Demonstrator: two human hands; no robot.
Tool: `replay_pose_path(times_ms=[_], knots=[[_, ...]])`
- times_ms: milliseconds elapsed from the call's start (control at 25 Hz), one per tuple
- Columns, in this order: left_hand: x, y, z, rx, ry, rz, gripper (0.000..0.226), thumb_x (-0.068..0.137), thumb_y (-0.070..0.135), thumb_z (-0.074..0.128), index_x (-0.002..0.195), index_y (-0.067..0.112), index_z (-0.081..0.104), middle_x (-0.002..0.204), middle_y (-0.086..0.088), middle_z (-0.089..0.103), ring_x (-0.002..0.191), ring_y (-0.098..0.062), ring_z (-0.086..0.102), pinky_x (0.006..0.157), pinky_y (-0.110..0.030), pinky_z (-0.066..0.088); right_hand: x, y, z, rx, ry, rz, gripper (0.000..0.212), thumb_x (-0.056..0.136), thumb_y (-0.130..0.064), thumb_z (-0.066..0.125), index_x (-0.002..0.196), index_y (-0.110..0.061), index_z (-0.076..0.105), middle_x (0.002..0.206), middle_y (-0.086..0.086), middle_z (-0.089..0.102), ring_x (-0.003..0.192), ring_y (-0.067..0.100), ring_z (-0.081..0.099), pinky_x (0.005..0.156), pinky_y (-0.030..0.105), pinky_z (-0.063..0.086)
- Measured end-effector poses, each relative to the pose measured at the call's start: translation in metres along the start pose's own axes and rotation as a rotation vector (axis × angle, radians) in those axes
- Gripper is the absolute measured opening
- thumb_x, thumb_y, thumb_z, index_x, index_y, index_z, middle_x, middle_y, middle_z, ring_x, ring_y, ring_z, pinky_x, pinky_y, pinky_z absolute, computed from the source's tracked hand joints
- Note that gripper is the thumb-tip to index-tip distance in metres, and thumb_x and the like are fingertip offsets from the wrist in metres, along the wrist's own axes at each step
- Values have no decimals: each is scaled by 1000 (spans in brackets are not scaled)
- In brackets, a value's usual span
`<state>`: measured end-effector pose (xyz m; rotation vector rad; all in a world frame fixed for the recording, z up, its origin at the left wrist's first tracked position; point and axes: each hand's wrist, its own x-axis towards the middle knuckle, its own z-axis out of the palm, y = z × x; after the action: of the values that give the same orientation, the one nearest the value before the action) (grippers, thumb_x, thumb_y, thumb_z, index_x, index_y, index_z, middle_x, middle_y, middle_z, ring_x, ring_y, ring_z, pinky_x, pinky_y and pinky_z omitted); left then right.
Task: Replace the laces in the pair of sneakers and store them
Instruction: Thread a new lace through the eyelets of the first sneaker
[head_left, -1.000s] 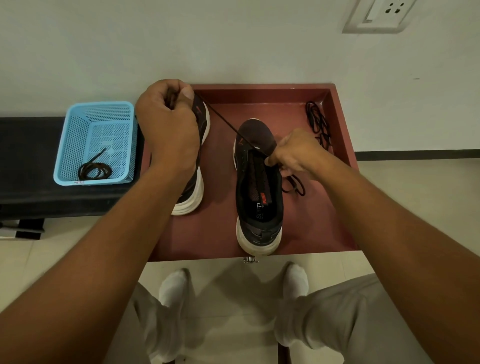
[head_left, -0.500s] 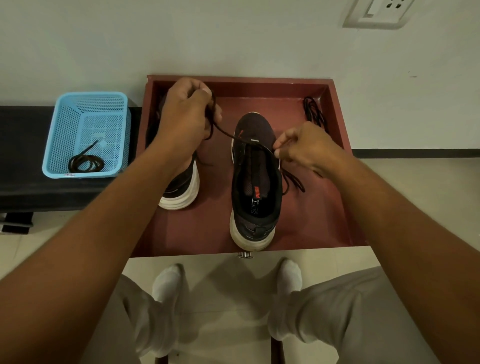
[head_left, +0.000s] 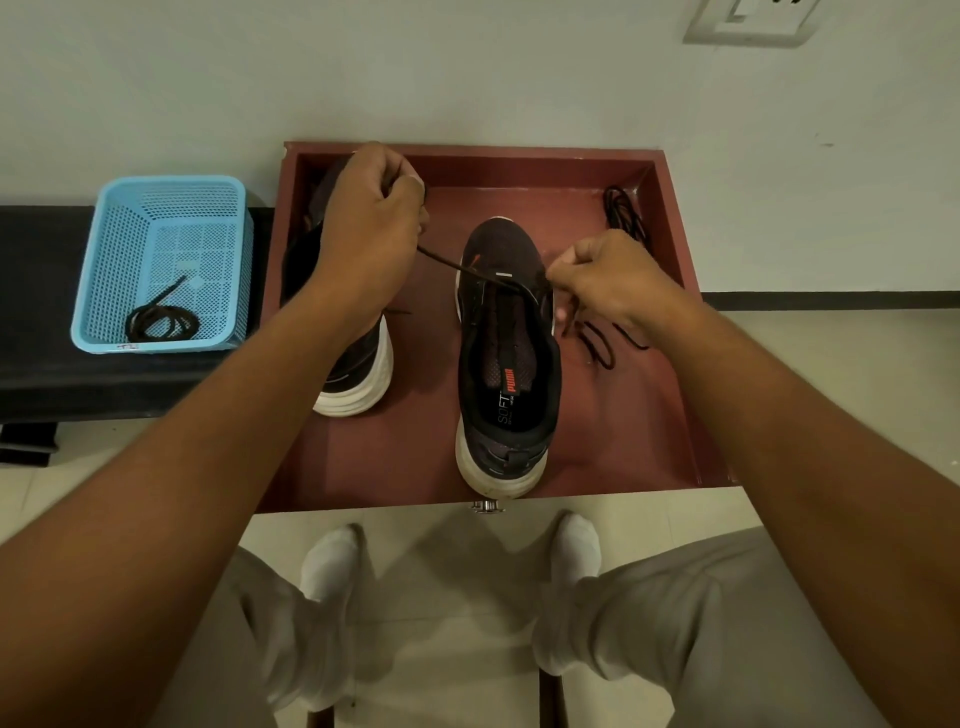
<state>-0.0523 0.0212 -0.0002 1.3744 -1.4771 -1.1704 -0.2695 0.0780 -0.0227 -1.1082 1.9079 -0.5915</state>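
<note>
Two black sneakers with white soles stand in a red-brown tray (head_left: 680, 291). The right sneaker (head_left: 506, 374) is in the middle, its tongue area open. The left sneaker (head_left: 353, 374) is mostly hidden under my left arm. A dark lace (head_left: 457, 267) runs across the right sneaker's front eyelets. My left hand (head_left: 371, 228) grips one end of it above the left sneaker. My right hand (head_left: 605, 278) pinches the other side at the sneaker's right edge, and the loose rest of the lace (head_left: 597, 343) lies on the tray beside it.
Another bundled dark lace (head_left: 626, 213) lies in the tray's far right corner. A light blue mesh basket (head_left: 130, 223) on a black bench (head_left: 41, 374) at the left holds a coiled dark lace (head_left: 161, 319). My socked feet (head_left: 332, 566) are on the tiled floor below the tray.
My left hand has come down and right from its high pull, and the lace between the hands has shortened. My right hand has stayed at the sneaker's right edge.
</note>
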Motion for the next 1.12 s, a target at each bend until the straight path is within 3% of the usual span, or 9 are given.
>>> replay_pose_path(times_ms=[120,240,400,560,720,840,920,1000,1120], knots=[[0,1,-1,22,19,21,13,97,11,43,92,14,53,68,5,53,54,-3,44,52,-20,37,4,-1,-14,-40,59,-61,5,95,-14,68,92,-15,73,87,-4,71,64,5,63,65,23,51],[1,-3,-1,85,35,46,12,97,11,44,93,10,55,73,2,55,61,-6,48,54,-19,40,5,2,-28,-152,97,-162,5,90,-18,76,86,-20,78,75,-16,69,73,-1,61,75,22,47],[2,-7,-2,299,-6,128,11,91,18,57,94,10,64,78,9,56,66,-3,48,58,-12,40,-1,3,-18,-198,-117,-181,11,84,-17,84,94,-18,80,75,2,76,55,4,62,62,19,52],[-6,-7,12,636,-219,242,15,82,35,77,95,27,78,89,8,72,81,-10,66,76,-29,56,-5,-5,-11,-222,-14,-170,8,88,-25,81,90,-17,79,73,-6,71,49,-5,60,56,14,46],[-15,-18,42,813,-286,313,18,84,39,77,98,28,80,95,3,77,86,-22,71,78,-42,60,-13,-18,-6,-308,62,-148,22,81,-36,85,83,-16,76,80,-6,71,73,5,66,62,20,49],[-14,-22,51,870,-246,339,15,85,36,76,97,27,80,97,-2,76,88,-28,71,77,-42,60,-17,-22,3,-309,16,-80,20,80,-28,85,86,-10,78,79,7,75,79,23,74,72,36,61],[-14,-23,52,852,-240,326,14,88,31,74,97,24,80,99,-4,76,90,-29,70,77,-41,59,-17,-21,9,-266,28,-45,14,82,-21,81,88,-8,79,73,9,75,74,25,75,76,41,64],[-14,-26,52,813,-241,309,13,91,28,70,97,21,79,100,-3,76,91,-28,70,74,-36,54,-16,-19,14,-229,63,-3,12,85,-18,79,87,-6,78,68,9,73,55,15,70,61,34,64],[-15,-31,49,735,-232,264,12,94,23,66,93,16,76,95,-2,74,88,-24,68,69,-31,43,-14,-17,16,-117,67,65,7,88,-9,77,87,-2,76,60,6,64,33,2,53,39,17,45]])
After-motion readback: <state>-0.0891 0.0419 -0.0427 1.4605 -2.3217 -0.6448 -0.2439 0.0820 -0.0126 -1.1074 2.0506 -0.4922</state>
